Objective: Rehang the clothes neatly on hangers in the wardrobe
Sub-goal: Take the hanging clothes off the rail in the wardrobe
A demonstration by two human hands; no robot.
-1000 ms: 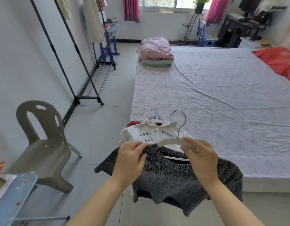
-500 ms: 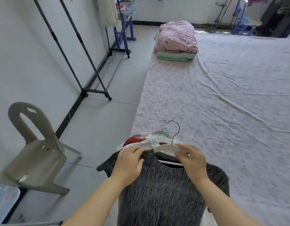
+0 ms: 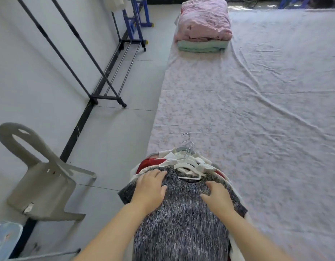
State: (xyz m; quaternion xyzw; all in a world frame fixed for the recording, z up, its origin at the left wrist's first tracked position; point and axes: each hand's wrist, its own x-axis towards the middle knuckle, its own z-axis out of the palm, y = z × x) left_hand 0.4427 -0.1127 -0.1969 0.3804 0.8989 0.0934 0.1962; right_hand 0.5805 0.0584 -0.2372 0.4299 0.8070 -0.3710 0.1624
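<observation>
Head view: sweater (image 3: pixel 180 223) on pile (image 3: pixel 145 164).
I see left hand (image 3: pixel 150 189), right hand (image 3: pixel 217 199) flat, holding nothing; smoothing may tug it off its hanger (image 3: pixel 189 178).

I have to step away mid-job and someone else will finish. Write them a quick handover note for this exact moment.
Hands: left hand open, flat on the grey sweater near one shoulder; right hand open, fingers spread near the other.
Things: the sweater is on a white hanger, on top of the pile of hangered clothes at the corner of the bed.
Done: sweater on its hanger.
Left: hang every piece on the clothes rack by the wall.
</observation>
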